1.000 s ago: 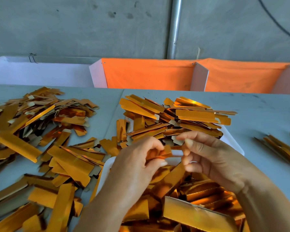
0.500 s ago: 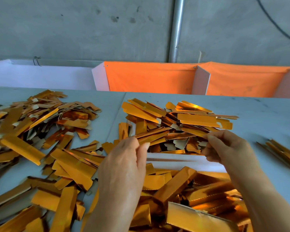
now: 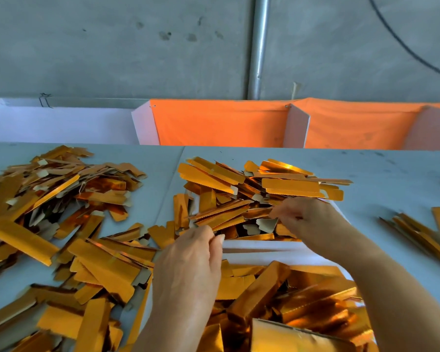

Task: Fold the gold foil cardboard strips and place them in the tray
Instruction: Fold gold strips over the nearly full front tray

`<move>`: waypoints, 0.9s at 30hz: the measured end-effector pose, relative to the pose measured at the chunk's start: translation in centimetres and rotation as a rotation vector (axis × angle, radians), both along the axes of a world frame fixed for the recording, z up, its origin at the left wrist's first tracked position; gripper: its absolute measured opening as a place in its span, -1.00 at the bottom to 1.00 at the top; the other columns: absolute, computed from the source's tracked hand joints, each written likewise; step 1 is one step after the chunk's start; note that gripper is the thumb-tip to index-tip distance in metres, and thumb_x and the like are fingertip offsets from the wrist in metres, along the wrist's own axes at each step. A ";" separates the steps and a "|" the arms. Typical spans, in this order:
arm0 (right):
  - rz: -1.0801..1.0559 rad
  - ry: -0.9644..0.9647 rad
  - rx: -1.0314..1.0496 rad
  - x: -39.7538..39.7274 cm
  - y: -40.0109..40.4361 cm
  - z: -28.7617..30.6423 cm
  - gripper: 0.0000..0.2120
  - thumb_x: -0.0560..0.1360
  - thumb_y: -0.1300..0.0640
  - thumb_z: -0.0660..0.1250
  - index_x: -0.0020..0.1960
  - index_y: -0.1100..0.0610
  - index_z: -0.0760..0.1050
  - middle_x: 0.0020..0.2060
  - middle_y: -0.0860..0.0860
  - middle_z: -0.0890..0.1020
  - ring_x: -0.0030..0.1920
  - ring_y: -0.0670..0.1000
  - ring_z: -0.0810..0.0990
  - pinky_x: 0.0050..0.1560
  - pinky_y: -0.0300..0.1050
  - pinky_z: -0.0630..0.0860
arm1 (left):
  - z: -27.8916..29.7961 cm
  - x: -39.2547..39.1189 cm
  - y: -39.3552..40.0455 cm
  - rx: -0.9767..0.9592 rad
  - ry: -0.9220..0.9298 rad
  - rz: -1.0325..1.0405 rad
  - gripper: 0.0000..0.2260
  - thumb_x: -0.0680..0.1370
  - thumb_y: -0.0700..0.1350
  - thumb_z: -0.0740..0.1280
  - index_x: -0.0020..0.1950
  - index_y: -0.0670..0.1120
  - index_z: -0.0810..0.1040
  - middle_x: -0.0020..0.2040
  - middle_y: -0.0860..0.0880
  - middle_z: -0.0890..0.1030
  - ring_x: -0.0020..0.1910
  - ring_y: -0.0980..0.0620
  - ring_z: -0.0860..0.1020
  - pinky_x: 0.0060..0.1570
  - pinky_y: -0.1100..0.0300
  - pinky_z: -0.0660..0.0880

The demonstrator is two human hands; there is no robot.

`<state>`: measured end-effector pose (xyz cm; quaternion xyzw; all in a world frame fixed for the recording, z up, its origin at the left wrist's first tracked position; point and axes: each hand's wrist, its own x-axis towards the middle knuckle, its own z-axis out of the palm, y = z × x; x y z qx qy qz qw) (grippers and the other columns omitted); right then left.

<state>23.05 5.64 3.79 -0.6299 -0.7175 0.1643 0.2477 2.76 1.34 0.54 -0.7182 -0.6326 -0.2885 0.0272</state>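
A white tray (image 3: 259,248) lies in front of me, its near part full of folded gold foil strips (image 3: 297,298). A heap of flat gold strips (image 3: 254,184) covers its far end. My left hand (image 3: 191,265) reaches over the tray's left rim and pinches the left end of one flat strip (image 3: 221,217) at the heap's near edge. My right hand (image 3: 310,224) comes in from the right, fingers curled on the same strip's right end among the heap.
More loose gold strips lie scattered on the grey table to the left (image 3: 61,199) and at the near left (image 3: 104,265). A small bundle (image 3: 422,235) lies at the right. Orange and white bins (image 3: 221,123) line the table's far edge.
The hands, close together over the tray a second ago with a short folded piece, have spread apart and moved forward to the flat heap, where they now hold a strip.
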 end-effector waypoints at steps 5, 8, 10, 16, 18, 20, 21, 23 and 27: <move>0.086 -0.254 -0.053 -1.8 2.9 -1.1 -0.69 0.62 0.18 0.17 0.28 -0.07 0.50 0.17 -0.04 0.56 -0.04 -0.10 0.47 -0.28 -0.42 0.33 | 0.1 0.0 -0.2 0.011 -0.029 0.001 -0.77 0.58 0.16 -0.02 -0.08 0.14 0.37 -0.28 0.17 0.43 -0.30 0.24 0.46 -0.34 0.44 0.39; 0.126 -0.277 -0.032 -2.9 4.3 -1.5 -0.66 0.63 0.18 0.15 0.35 -0.06 0.42 0.23 -0.01 0.55 0.05 -0.05 0.54 -0.19 -0.34 0.44 | 0.1 0.1 -0.3 0.006 -0.041 -0.001 -0.80 0.59 0.16 -0.01 -0.11 0.15 0.33 -0.29 0.18 0.41 -0.30 0.25 0.43 -0.36 0.44 0.35; 0.167 -0.281 0.017 -3.7 5.1 -1.7 -0.63 0.61 0.18 0.20 0.38 -0.06 0.38 0.29 -0.03 0.50 0.15 -0.02 0.51 -0.11 -0.31 0.47 | 0.1 0.1 -0.3 0.009 -0.034 -0.012 -0.80 0.58 0.15 -0.01 -0.10 0.15 0.35 -0.28 0.18 0.42 -0.30 0.24 0.44 -0.34 0.43 0.40; 0.179 -0.543 0.051 -4.6 7.2 -2.5 -0.61 0.53 0.15 0.34 0.33 0.03 0.36 0.23 0.01 0.47 0.15 0.06 0.52 -0.01 -0.12 0.51 | 0.1 0.0 -0.5 -0.027 -0.057 -0.067 -0.80 0.60 0.13 -0.01 -0.04 0.16 0.38 -0.25 0.17 0.44 -0.24 0.21 0.46 -0.24 0.37 0.42; 0.203 -0.529 0.024 -4.3 7.4 -2.7 -0.55 0.52 0.12 0.34 0.37 0.02 0.30 0.23 0.01 0.50 0.18 0.07 0.52 -0.01 -0.11 0.49 | 0.2 0.0 -0.5 -0.043 -0.069 -0.066 -0.82 0.60 0.13 0.01 -0.08 0.17 0.36 -0.27 0.16 0.43 -0.27 0.21 0.45 -0.27 0.37 0.42; 0.196 -0.443 0.005 -4.2 7.4 -2.9 -0.51 0.51 0.08 0.35 0.37 -0.01 0.24 0.20 0.01 0.53 0.15 0.06 0.54 -0.03 -0.11 0.50 | 0.3 0.1 -0.6 -0.037 -0.073 -0.068 -0.81 0.60 0.13 0.01 -0.08 0.17 0.36 -0.27 0.17 0.42 -0.28 0.22 0.45 -0.27 0.37 0.43; 0.181 -0.424 0.029 -4.2 7.4 -3.1 -0.52 0.52 0.05 0.35 0.35 -0.01 0.22 0.16 0.01 0.55 0.11 0.05 0.55 -0.04 -0.11 0.52 | 0.3 0.1 -0.6 -0.036 -0.073 -0.066 -0.80 0.60 0.13 0.00 -0.08 0.16 0.37 -0.27 0.17 0.42 -0.27 0.22 0.45 -0.27 0.37 0.43; 0.162 -0.447 0.093 -4.4 7.5 -3.3 -0.62 0.55 0.03 0.31 0.30 -0.02 0.25 0.09 0.01 0.57 0.02 0.03 0.56 -0.10 -0.13 0.54 | 0.4 0.1 -0.6 -0.039 -0.075 -0.058 -0.79 0.60 0.14 -0.01 -0.11 0.16 0.36 -0.28 0.18 0.41 -0.27 0.22 0.44 -0.29 0.38 0.41; 0.244 -0.629 0.145 -4.8 7.4 -2.9 -0.79 0.60 0.06 0.23 0.22 0.01 0.42 0.11 0.02 0.52 0.10 0.03 0.48 -0.03 -0.15 0.47 | 0.6 0.1 -0.6 -0.041 -0.079 -0.044 -0.80 0.61 0.14 -0.01 -0.12 0.16 0.34 -0.28 0.18 0.40 -0.27 0.22 0.43 -0.31 0.39 0.37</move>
